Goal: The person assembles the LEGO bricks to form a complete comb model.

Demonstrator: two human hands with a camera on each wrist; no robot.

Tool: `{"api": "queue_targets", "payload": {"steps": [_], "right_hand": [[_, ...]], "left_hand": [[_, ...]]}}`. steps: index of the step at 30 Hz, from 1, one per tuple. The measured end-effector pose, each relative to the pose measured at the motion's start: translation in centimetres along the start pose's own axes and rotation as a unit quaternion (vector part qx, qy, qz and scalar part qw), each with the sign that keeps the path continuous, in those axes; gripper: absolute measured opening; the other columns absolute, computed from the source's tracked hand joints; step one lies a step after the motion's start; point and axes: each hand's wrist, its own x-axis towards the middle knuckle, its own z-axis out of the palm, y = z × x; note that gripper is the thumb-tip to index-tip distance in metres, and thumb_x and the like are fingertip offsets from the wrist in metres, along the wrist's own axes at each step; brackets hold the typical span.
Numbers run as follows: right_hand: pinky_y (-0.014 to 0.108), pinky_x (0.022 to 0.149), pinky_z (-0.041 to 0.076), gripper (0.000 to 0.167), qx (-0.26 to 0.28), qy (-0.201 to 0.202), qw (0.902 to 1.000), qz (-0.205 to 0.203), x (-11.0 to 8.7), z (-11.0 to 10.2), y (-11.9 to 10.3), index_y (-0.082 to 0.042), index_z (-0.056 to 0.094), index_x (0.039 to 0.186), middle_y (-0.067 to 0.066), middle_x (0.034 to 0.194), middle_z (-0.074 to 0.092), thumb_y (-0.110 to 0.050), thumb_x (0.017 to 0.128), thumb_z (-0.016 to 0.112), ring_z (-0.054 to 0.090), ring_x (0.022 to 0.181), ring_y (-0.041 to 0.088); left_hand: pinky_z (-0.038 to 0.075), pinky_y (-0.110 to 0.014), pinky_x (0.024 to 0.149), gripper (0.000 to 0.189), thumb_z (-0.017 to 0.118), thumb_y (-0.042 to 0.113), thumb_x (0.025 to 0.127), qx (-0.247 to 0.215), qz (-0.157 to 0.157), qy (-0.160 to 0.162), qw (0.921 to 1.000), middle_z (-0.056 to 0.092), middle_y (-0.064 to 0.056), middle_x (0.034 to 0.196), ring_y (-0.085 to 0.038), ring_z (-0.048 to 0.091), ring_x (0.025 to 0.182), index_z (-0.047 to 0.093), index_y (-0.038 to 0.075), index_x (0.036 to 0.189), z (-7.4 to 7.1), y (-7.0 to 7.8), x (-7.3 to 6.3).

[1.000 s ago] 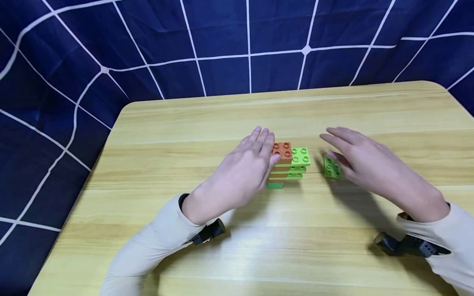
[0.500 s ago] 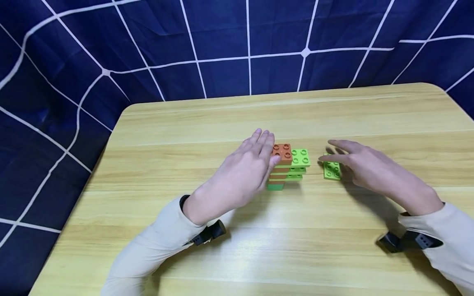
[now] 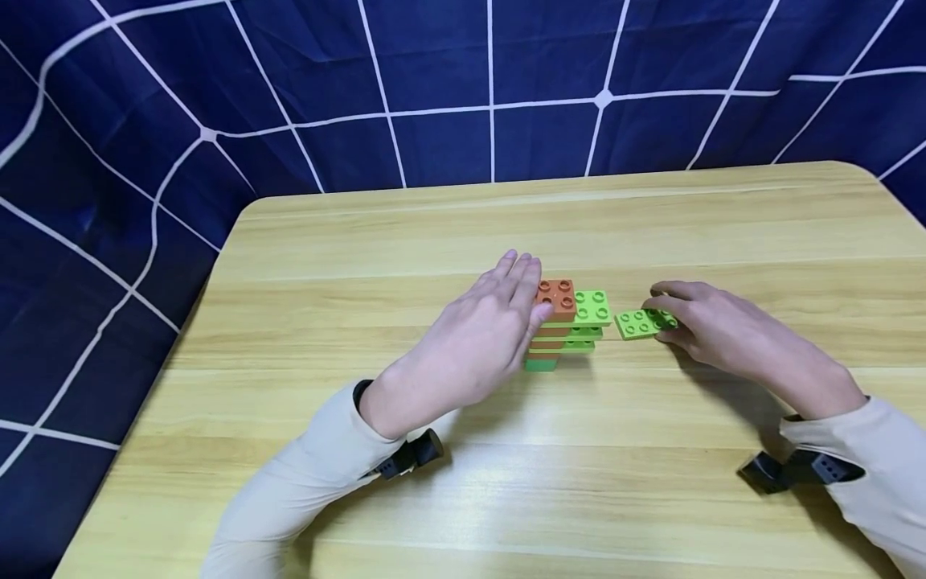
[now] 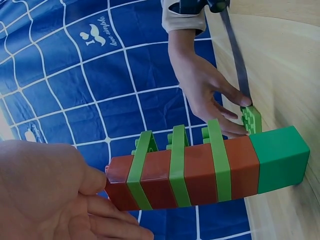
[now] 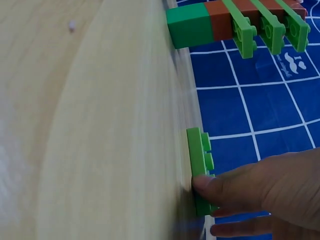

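A tower of toy building bricks (image 3: 555, 310) stands upright on the table, orange-brown bricks alternating with three lime green plates that jut out to the right. Its lowest piece is a darker green brick (image 4: 284, 159). My left hand (image 3: 463, 342) lies along the tower's left side near the top, fingers straight and together, the thumb at the top brick's near corner. To the right of the tower, my right hand (image 3: 731, 334) pinches the right end of a loose lime green plate (image 3: 633, 325), studs up. In the right wrist view the thumb (image 5: 207, 184) presses the plate's near side.
Everything rests on a pale wooden table (image 3: 362, 241) with rounded far corners. A dark blue cloth (image 3: 434, 72) with white grid lines hangs behind it and on the left. Both wrists carry small black cameras, the left wrist camera (image 3: 412, 454) close over the tabletop.
The right hand's spread fingers have come down and now pinch the loose lime green plate. That plate has turned from lengthwise to roughly crosswise. The left hand and tower stay put.
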Motion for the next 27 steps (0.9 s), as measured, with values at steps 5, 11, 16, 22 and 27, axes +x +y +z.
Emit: {"api": "queue_targets", "payload": {"steps": [5, 11, 16, 22, 27], "right_hand": [[0.05, 0.07, 0.055, 0.036, 0.003, 0.004, 0.9999, 0.016, 0.1, -0.1, -0.2, 0.005, 0.066, 0.099, 0.015, 0.094, 0.063, 0.003, 0.067, 0.083, 0.063, 0.082, 0.032], [0.049, 0.064, 0.055, 0.037, 0.002, 0.014, 0.9998, 0.016, 0.3, -0.3, -0.2, 0.01, 0.064, 0.1, 0.014, 0.087, 0.062, 0.004, 0.068, 0.082, 0.062, 0.075, 0.03], [0.047, 0.067, 0.056, 0.038, 0.002, 0.034, 0.9994, 0.008, 0.5, -0.7, -0.3, 0.011, 0.064, 0.102, 0.017, 0.09, 0.063, 0.005, 0.069, 0.082, 0.063, 0.079, 0.032], [0.049, 0.068, 0.055, 0.043, 0.005, 0.069, 0.9975, -0.017, 0.7, -1.1, -0.2, 0.014, 0.063, 0.104, 0.022, 0.092, 0.062, 0.01, 0.065, 0.08, 0.062, 0.08, 0.035], [0.05, 0.068, 0.054, 0.044, 0.005, 0.081, 0.9965, -0.02, 0.8, -1.5, -0.4, 0.015, 0.062, 0.106, 0.023, 0.093, 0.062, 0.011, 0.065, 0.079, 0.062, 0.081, 0.037]], "left_hand": [[0.02, -0.036, 0.118, 0.056, 0.024, 0.03, 0.108, -0.003, -0.001, -0.003, 1.0, 0.032, -0.024, 0.151, -0.032, 0.022, 0.144, 0.029, -0.01, 0.146, 0.0, 0.0, 0.0], [0.019, -0.037, 0.118, 0.056, 0.023, 0.031, 0.107, -0.009, -0.002, -0.008, 0.9999, 0.03, -0.024, 0.151, -0.032, 0.021, 0.144, 0.028, -0.01, 0.146, -0.1, -0.1, 0.1], [0.019, -0.037, 0.117, 0.057, 0.023, 0.031, 0.108, -0.011, 0.0, -0.008, 0.9999, 0.029, -0.024, 0.152, -0.032, 0.021, 0.144, 0.027, -0.01, 0.147, -0.2, -0.1, 0.1], [0.018, -0.036, 0.117, 0.056, 0.024, 0.03, 0.108, -0.015, 0.0, -0.008, 0.9999, 0.029, -0.024, 0.152, -0.032, 0.021, 0.144, 0.027, -0.01, 0.147, -0.2, -0.1, 0.1], [0.016, -0.035, 0.118, 0.056, 0.023, 0.03, 0.107, -0.017, -0.001, -0.009, 0.9998, 0.029, -0.024, 0.152, -0.032, 0.02, 0.144, 0.027, -0.01, 0.147, -0.2, 0.0, 0.0]]}}
